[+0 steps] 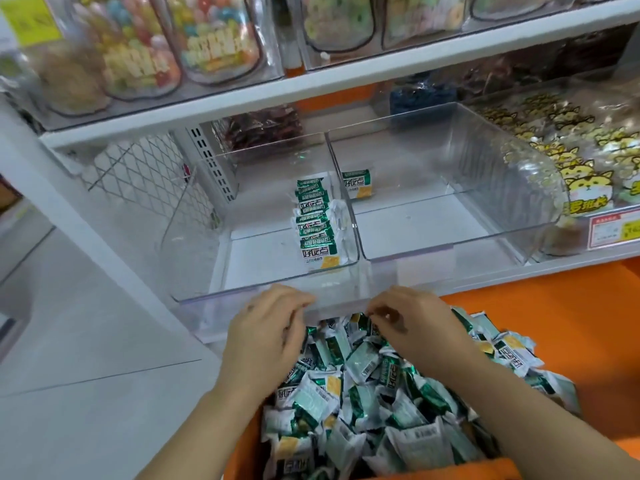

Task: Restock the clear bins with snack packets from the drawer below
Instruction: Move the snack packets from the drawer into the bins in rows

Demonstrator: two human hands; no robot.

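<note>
An orange drawer [602, 362] below the shelf is pulled out and heaped with green-and-white snack packets [381, 396]. Above it stand two clear bins. The left bin [221, 289] holds one row of the same packets [315, 220] along its right wall. The right bin [485, 233] holds a single packet [357, 183] at its back left. My left hand [270, 330] lies on the pile with fingers curled down among the packets; its grip is blurred. My right hand [412, 323] pinches a packet at the pile's far edge, under the bins' front lip.
The shelf above carries clear bins of coloured sweets [145, 53]. To the right lie yellow cartoon-print snack bags [581, 178] with a price tag [613, 232]. A white wire-mesh panel [138, 168] closes the shelf's left end. Grey floor [86, 341] lies at left.
</note>
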